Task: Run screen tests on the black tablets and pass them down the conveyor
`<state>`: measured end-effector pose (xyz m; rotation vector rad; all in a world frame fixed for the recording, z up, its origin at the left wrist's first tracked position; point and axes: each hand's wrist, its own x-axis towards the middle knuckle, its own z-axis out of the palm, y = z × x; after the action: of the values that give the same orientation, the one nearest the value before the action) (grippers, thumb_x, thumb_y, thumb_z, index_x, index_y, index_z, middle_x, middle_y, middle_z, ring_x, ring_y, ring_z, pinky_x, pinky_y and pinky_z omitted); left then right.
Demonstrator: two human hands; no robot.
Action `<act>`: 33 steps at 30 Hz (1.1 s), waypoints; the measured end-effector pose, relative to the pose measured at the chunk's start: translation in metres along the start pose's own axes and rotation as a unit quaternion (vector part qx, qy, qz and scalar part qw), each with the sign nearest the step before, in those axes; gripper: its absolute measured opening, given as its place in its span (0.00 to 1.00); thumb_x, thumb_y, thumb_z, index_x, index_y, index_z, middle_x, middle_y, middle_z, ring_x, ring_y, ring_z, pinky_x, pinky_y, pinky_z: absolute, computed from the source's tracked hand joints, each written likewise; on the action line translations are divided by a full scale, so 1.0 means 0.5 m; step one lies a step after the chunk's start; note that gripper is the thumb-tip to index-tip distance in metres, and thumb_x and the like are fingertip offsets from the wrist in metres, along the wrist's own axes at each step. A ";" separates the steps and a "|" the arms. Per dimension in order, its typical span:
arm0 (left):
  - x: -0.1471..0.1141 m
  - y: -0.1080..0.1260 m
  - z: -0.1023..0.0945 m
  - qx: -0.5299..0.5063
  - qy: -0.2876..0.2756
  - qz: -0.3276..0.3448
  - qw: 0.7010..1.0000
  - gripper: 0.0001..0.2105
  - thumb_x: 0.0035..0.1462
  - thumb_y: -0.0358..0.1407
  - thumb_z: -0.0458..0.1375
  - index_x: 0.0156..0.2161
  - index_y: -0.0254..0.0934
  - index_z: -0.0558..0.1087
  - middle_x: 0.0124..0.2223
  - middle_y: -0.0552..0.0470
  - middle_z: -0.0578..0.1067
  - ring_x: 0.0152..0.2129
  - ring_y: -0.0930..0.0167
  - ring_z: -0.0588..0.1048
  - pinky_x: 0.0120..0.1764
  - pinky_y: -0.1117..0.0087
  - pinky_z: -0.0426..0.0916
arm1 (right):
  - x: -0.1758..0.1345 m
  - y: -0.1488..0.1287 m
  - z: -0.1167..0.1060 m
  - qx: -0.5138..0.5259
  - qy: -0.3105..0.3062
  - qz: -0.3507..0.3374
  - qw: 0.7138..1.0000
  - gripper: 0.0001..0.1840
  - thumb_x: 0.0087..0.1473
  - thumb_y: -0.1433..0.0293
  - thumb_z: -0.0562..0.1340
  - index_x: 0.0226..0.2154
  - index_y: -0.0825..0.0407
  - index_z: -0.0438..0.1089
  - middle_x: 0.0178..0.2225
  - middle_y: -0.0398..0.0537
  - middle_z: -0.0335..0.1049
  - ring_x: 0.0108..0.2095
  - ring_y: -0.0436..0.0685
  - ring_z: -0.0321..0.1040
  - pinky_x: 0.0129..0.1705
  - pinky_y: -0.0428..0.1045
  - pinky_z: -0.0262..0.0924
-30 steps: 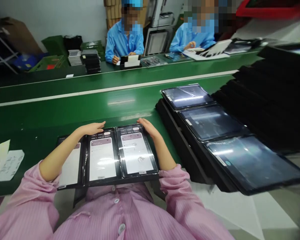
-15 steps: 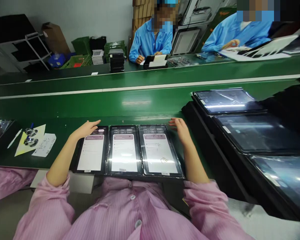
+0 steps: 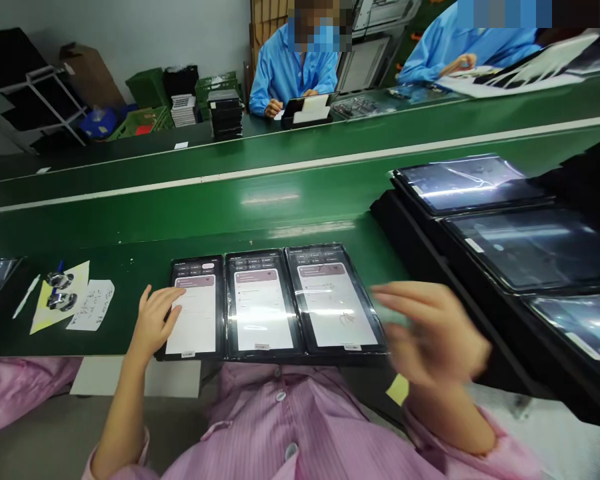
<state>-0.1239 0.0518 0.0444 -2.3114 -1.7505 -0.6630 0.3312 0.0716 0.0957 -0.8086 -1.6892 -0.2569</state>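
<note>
Three tablets with lit screens lie side by side at the near edge of the green bench: the left tablet [image 3: 196, 320], the middle tablet [image 3: 260, 313] and the right tablet [image 3: 335, 307]. Each shows a white page below a mauve banner. My left hand [image 3: 156, 317] is at the left tablet's outer edge, fingers apart, with fingertips over its screen. Whether they press the glass I cannot tell. Right of the right tablet, my right hand [image 3: 430, 330] is raised and smeared by motion, its fingers pointing left. Nothing shows in it, but its fingers are too blurred to judge.
Dark tablets [image 3: 535, 247] lie on black trays at the right. A handwritten note [image 3: 93, 305], a yellow sheet [image 3: 80, 283] with shiny metal parts, and a white pen [image 3: 27, 295] lie at the left. Across the bench sit two people in blue; a dark stack [image 3: 226, 115] stands nearby.
My left hand has drawn back from the left tablet's top to its side. My right hand has moved toward me and lifted off the right tablet's upper edge. The view has tilted slightly.
</note>
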 end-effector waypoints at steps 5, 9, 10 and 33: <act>0.114 0.003 0.036 0.029 -0.096 0.039 0.994 0.25 0.70 0.48 0.44 0.64 0.41 0.66 0.63 0.47 0.69 0.61 0.64 0.64 0.70 0.50 0.31 | -0.027 -0.008 0.114 0.002 -0.200 -0.053 0.978 0.15 0.67 0.68 0.55 0.55 0.48 0.62 0.49 0.52 0.68 0.49 0.59 0.66 0.47 0.58 0.65; 0.159 0.010 0.046 0.044 -0.133 0.082 0.987 0.25 0.70 0.50 0.45 0.66 0.42 0.64 0.65 0.47 0.66 0.63 0.61 0.61 0.62 0.44 0.09 | -0.039 0.010 0.128 -0.007 -0.223 -0.030 0.974 0.18 0.69 0.65 0.53 0.59 0.48 0.60 0.53 0.52 0.65 0.52 0.61 0.63 0.51 0.59 0.61; 0.152 0.009 0.040 0.052 -0.114 0.087 0.988 0.25 0.70 0.50 0.45 0.66 0.43 0.63 0.65 0.48 0.66 0.63 0.61 0.61 0.60 0.45 0.07 | -0.043 0.012 0.117 -0.013 -0.215 -0.022 0.976 0.18 0.69 0.65 0.53 0.59 0.48 0.60 0.54 0.52 0.65 0.53 0.61 0.63 0.52 0.59 0.61; 0.077 -0.003 0.007 0.039 -0.070 0.009 0.997 0.32 0.69 0.55 0.37 0.69 0.40 0.58 0.69 0.43 0.59 0.67 0.60 0.53 0.65 0.39 0.20 | -0.071 -0.010 0.188 -0.283 -0.342 0.114 0.889 0.38 0.63 0.42 0.56 0.70 0.32 0.50 0.69 0.65 0.33 0.67 0.82 0.37 0.57 0.84 0.35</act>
<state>-0.1162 0.0873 0.0580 -2.3696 -1.7757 -0.4319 0.2582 0.1079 0.0369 -1.6720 -2.1763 -0.3315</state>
